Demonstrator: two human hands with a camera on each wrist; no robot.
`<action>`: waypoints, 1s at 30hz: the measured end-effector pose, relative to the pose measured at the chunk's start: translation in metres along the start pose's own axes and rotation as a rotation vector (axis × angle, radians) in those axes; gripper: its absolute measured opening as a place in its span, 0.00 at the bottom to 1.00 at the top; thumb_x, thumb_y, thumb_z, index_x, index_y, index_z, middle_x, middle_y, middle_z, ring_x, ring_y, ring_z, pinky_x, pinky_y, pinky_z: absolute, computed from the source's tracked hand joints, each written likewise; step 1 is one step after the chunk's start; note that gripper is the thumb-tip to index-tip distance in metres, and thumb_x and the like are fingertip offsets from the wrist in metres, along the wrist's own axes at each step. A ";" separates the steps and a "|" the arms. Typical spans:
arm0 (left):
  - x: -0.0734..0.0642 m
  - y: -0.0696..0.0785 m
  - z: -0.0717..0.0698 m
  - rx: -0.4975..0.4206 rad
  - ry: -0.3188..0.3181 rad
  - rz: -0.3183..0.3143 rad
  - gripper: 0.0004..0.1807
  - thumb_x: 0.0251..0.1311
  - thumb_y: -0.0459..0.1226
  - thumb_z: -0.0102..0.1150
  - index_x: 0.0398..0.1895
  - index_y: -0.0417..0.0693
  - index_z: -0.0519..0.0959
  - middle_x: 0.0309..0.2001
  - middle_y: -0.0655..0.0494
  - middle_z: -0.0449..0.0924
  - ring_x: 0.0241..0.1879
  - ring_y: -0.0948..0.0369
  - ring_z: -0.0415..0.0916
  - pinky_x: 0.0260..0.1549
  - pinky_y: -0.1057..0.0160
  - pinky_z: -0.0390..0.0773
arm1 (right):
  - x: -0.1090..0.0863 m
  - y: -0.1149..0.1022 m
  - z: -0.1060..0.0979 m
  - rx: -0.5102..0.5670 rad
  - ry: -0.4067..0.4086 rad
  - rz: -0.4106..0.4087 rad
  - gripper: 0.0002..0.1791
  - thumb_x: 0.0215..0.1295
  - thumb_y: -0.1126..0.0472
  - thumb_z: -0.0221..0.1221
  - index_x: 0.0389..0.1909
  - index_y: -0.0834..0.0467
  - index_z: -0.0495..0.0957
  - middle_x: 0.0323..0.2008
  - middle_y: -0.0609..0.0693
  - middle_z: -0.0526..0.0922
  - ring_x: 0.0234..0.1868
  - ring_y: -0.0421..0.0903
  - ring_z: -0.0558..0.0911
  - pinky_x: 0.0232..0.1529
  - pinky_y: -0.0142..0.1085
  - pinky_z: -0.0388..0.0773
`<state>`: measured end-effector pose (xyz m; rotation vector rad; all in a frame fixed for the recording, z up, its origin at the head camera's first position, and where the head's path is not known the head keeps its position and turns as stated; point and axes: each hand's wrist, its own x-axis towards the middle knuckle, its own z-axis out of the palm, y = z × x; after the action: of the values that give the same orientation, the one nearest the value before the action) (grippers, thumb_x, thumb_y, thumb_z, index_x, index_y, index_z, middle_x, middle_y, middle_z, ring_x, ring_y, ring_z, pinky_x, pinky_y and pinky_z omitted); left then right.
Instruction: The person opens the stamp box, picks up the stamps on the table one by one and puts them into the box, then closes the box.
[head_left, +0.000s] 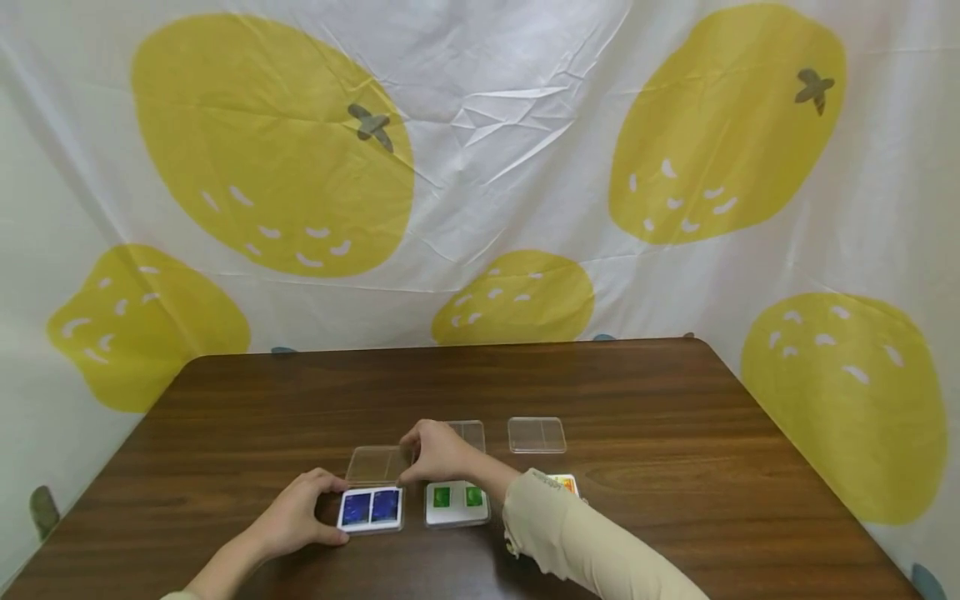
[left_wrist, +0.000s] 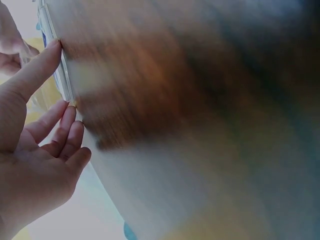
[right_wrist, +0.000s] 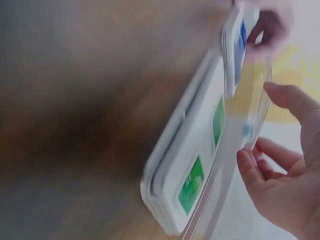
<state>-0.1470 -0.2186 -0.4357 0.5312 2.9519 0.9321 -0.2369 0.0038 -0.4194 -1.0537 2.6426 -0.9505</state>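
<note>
My left hand [head_left: 296,512] grips the left side of a shallow clear case with dark blue cards [head_left: 371,507], thumb at the near edge and fingers at the far edge. A clear plastic lid [head_left: 371,465] is tilted up just behind that case. My right hand [head_left: 442,454] pinches the lid's right edge; in the right wrist view, thumb and fingertips hold the thin lid [right_wrist: 262,107]. Beside the blue cards, nearer my right forearm, lies a case of white cards with two green pictures [head_left: 456,504].
A case with orange and yellow cards [head_left: 564,482] is mostly hidden by my right sleeve [head_left: 570,533]. Two more clear lids lie farther back, one partly behind my right hand [head_left: 471,433], another at the right [head_left: 537,435]. Behind the brown table [head_left: 660,417] hangs a lemon-print cloth [head_left: 517,208].
</note>
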 end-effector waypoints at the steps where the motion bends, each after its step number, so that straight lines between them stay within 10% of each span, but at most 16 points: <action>1: 0.000 0.000 0.000 -0.006 -0.001 -0.005 0.33 0.27 0.46 0.76 0.41 0.40 0.77 0.40 0.55 0.75 0.43 0.54 0.70 0.44 0.50 0.69 | -0.004 -0.004 0.001 0.004 0.000 0.002 0.25 0.34 0.57 0.72 0.39 0.63 0.81 0.28 0.49 0.81 0.26 0.34 0.75 0.30 0.24 0.71; 30: -0.003 -0.001 -0.003 -0.003 -0.009 0.005 0.35 0.27 0.50 0.75 0.42 0.41 0.77 0.38 0.56 0.74 0.42 0.56 0.70 0.42 0.53 0.70 | -0.028 -0.028 0.025 -0.322 -0.024 -0.115 0.28 0.30 0.52 0.72 0.38 0.58 0.82 0.33 0.44 0.78 0.34 0.34 0.72 0.38 0.21 0.68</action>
<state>-0.1443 -0.2217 -0.4343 0.5409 2.9427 0.9317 -0.1913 -0.0058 -0.4244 -1.2848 2.8035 -0.5332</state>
